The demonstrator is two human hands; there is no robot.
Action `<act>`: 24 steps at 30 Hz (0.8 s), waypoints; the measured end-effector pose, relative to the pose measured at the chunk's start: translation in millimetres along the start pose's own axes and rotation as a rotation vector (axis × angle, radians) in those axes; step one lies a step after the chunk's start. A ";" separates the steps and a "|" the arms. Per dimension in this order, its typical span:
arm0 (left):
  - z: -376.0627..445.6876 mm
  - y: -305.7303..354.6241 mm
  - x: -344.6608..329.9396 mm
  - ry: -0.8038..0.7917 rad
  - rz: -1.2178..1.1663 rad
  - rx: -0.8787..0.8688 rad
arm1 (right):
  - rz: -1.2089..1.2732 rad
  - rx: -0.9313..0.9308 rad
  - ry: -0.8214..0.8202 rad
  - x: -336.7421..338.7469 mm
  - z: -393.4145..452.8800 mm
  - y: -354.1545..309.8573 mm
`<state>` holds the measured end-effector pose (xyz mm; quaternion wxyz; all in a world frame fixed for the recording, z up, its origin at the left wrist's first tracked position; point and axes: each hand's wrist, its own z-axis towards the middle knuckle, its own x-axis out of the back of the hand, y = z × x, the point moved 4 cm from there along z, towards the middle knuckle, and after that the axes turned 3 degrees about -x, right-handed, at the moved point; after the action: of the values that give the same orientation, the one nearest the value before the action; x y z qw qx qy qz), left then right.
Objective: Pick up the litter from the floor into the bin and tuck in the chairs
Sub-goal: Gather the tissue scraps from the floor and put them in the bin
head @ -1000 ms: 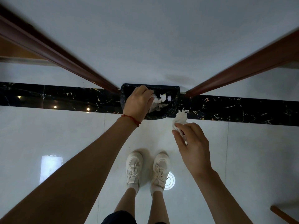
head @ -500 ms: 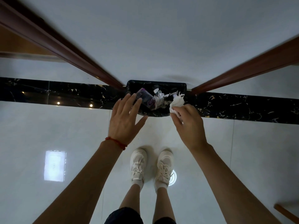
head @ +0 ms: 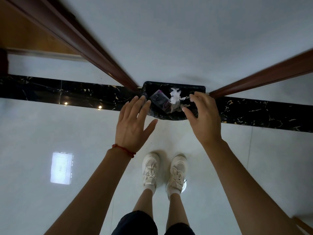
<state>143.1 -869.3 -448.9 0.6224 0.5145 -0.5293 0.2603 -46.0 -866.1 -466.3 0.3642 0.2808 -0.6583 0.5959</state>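
Black plastic lines the bin [head: 199, 89], which stands against the dark marble floor strip directly ahead of my feet. Crumpled white tissue litter [head: 175, 96] and a purple wrapper [head: 160, 100] lie inside it. My left hand [head: 132, 122] hovers spread at the bin's left edge, holding nothing. My right hand [head: 203, 116] hangs over the right rim, fingers loosely apart, empty. No chairs are in view; I judge both hands equally placed to withdraw for them.
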 end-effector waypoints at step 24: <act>-75.3 112.3 203.1 -0.100 0.043 -0.061 | -0.116 -0.184 -0.036 230.5 -108.1 -98.4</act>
<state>136.7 -807.4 -212.9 0.6046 0.4963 -0.5784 0.2314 -84.3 -757.3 -218.9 0.4104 0.2942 -0.6995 0.5057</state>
